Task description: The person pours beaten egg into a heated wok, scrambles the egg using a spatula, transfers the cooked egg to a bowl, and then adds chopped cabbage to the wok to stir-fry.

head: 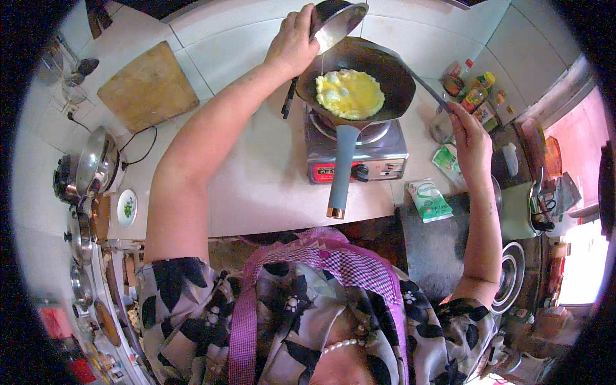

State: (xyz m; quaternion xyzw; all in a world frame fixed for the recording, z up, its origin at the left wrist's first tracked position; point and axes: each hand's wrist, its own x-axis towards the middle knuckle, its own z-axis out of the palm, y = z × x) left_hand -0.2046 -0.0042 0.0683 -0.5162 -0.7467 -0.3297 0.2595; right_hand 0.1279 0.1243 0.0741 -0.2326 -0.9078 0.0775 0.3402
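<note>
My left hand grips a metal bowl tipped over the wok's left side, and a thin stream runs from its lip. My right hand holds the handle of a long utensil that reaches to the wok's far rim; its head cannot be made out. A yellow egg round with a puffed edge lies in the dark wok. The wok rests on a gas stove, its grey handle pointing towards me.
Chopsticks lie left of the wok. A cutting board leans on the tiled wall; a white dish holds chopped greens. At right are bottles, a glass jar and green-white packets. Pots stand far left.
</note>
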